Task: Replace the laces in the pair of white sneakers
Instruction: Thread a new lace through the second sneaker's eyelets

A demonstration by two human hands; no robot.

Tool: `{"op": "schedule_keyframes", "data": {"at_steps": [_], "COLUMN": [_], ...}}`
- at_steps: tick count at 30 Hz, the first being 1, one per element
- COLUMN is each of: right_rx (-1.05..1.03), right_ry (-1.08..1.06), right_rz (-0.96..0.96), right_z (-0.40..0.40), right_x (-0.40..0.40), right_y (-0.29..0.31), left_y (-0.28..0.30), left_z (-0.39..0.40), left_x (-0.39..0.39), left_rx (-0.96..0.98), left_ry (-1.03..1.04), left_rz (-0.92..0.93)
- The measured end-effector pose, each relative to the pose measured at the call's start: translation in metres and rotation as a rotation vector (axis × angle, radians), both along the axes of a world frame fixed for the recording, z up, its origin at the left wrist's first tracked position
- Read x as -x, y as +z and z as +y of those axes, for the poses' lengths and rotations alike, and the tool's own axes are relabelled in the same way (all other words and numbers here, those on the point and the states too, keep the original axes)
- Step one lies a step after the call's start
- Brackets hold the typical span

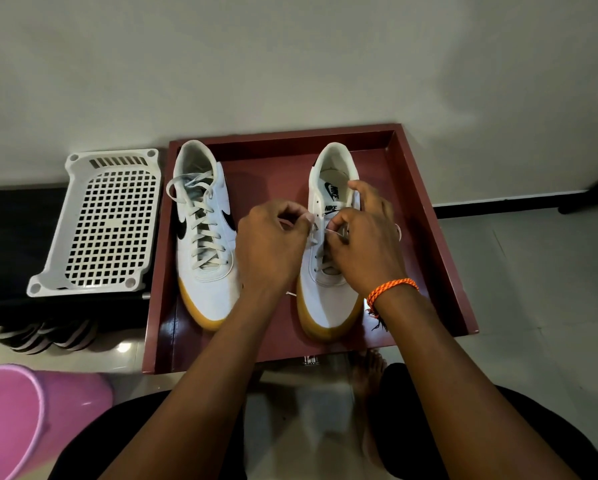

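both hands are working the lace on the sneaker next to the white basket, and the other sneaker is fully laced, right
Not quite. In the head view both the left hand and the right hand pinch the lace on the sneaker far from the white basket. The sneaker beside the basket is the fully laced one.

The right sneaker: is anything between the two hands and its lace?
Nothing visible is. Both the left hand and right hand already pinch the lace over the right sneaker.

white sneakers (pixel 204 237) — black swoosh, gum-yellow soles, maroon tray (pixel 429 202), white grid-patterned basket (pixel 107 223), pink bucket (pixel 20 410), orange braided wristband (pixel 391 289)
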State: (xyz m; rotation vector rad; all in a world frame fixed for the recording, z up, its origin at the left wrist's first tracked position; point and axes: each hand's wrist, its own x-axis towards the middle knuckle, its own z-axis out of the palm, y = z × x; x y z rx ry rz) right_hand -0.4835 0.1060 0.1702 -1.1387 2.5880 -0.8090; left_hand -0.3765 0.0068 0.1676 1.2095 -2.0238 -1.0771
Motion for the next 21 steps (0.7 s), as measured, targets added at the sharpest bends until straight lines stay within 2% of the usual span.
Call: {"op": "schedule_keyframes", "data": {"at_steps": [5,8,11,14,16,18,21], "right_rx": [0.069,0.072,0.066,0.053,0.038,0.027,0.017], "right_ry": [0.011,0.017,0.026,0.041,0.051,0.054,0.051], "right_rz": [-0.074,-0.103,-0.097,-0.093,-0.093,-0.089,-0.084], "right_z": [0.002,0.003,0.006,0.007,0.007,0.008,0.008], "right_x": [0.005,0.007,0.009,0.009,0.01,0.01,0.01], "right_y": [-0.001,0.002,0.004,0.005,0.005,0.005,0.006], "left_y": [0.008,0.008,0.001,-0.002,-0.003,-0.007,-0.009], "left_z": [-0.004,-0.004,-0.008,-0.003,0.005,0.006,-0.005], "left_x": [-0.002,-0.003,-0.004,-0.004,-0.002,0.0,0.001], "left_rx": [0.028,0.08,0.136,0.255,0.286,0.231,0.014], "left_ry": [0.119,0.197,0.089,-0.121,-0.166,-0.162,-0.149], "left_rz": [0.158,0.178,0.045,-0.184,-0.298,-0.289,-0.093]}}
